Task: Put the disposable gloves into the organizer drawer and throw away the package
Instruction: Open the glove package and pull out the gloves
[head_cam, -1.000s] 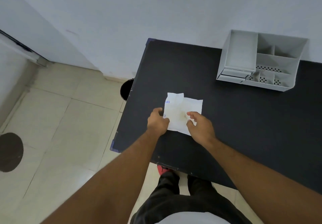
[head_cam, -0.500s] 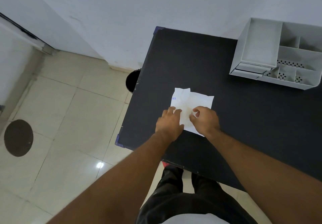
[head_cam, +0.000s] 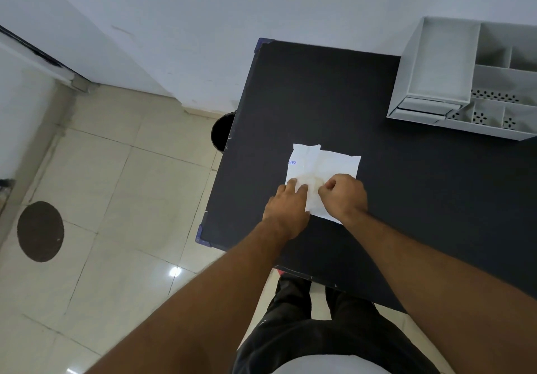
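Observation:
A flat white glove package (head_cam: 325, 164) with blue lettering lies on the black table (head_cam: 334, 88) near its left edge. My left hand (head_cam: 286, 208) rests fingers-down on the package's near left part. My right hand (head_cam: 344, 194) pinches the package's near edge beside it, fingers curled. The gloves themselves are hidden inside the package. The white organizer (head_cam: 436, 68) stands at the back right, its drawer (head_cam: 424, 109) at the lower left front looks pushed in.
A dark round bin (head_cam: 221, 133) stands on the tiled floor just left of the table's edge. A dark round floor cover (head_cam: 40, 231) lies at the far left. The white wall runs behind the table. My legs are below the table's near edge.
My left hand has shifted from the package's left edge onto its near part, close to my right hand. The view has shifted left, so the organizer sits further right.

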